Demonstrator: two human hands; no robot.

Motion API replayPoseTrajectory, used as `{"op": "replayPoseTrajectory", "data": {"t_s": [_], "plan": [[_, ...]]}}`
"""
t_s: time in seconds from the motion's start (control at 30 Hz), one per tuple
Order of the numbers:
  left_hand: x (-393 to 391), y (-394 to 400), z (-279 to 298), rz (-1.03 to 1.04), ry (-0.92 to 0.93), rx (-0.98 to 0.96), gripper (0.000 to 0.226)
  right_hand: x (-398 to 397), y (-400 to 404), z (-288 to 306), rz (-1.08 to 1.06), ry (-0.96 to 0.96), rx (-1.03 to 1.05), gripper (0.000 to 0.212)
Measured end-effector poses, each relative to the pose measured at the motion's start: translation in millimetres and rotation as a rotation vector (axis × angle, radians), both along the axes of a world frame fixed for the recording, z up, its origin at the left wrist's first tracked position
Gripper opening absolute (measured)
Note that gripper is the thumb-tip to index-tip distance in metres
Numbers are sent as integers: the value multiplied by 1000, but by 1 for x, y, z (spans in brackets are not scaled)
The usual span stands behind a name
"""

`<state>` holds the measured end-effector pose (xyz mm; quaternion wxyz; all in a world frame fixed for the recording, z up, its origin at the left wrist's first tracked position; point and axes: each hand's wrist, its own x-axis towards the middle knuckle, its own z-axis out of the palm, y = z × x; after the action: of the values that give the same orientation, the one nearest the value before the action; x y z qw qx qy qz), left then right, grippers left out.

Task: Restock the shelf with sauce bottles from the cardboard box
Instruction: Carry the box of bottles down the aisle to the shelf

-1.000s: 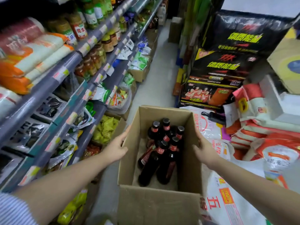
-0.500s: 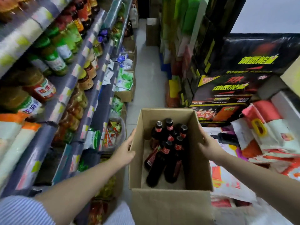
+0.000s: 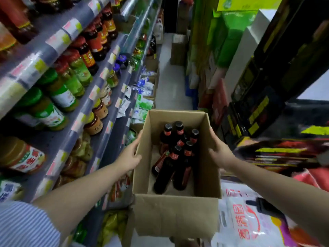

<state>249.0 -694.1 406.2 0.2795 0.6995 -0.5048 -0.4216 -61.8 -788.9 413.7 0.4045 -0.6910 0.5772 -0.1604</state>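
An open cardboard box [image 3: 176,213] is held up in front of me in a shop aisle. Inside stand several dark sauce bottles [image 3: 179,157] with black caps and red neck labels, and one lies tilted against them. My left hand [image 3: 129,155] presses flat on the box's left wall. My right hand [image 3: 219,150] grips the right wall, fingers curled over its top edge. The shelf [image 3: 83,97] runs along the left, its tiers filled with jars and bottles.
Green-lidded jars [image 3: 58,93] and red-capped sauce bottles [image 3: 92,49] line the upper tiers, packets [image 3: 142,106] the lower ones. Stacked black cartons [image 3: 263,97] and printed sacks [image 3: 249,223] crowd the right side. A narrow grey floor strip [image 3: 170,86] leads to another box [image 3: 178,49].
The box has risen with both hands on its sides, and my view has lifted, so higher shelf tiers now show on the left. The bottles stay inside.
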Motion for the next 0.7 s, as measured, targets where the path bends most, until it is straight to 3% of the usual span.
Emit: {"op": "replayPoseTrajectory", "data": {"t_s": [0.27,0.7], "plan": [[38,-131,-18,33,-37,52,101,29,-134,2,27,-56,126,80],[98,-327,-34,35,147,127,88,92,-310,4,-31,-46,196,80]]}}
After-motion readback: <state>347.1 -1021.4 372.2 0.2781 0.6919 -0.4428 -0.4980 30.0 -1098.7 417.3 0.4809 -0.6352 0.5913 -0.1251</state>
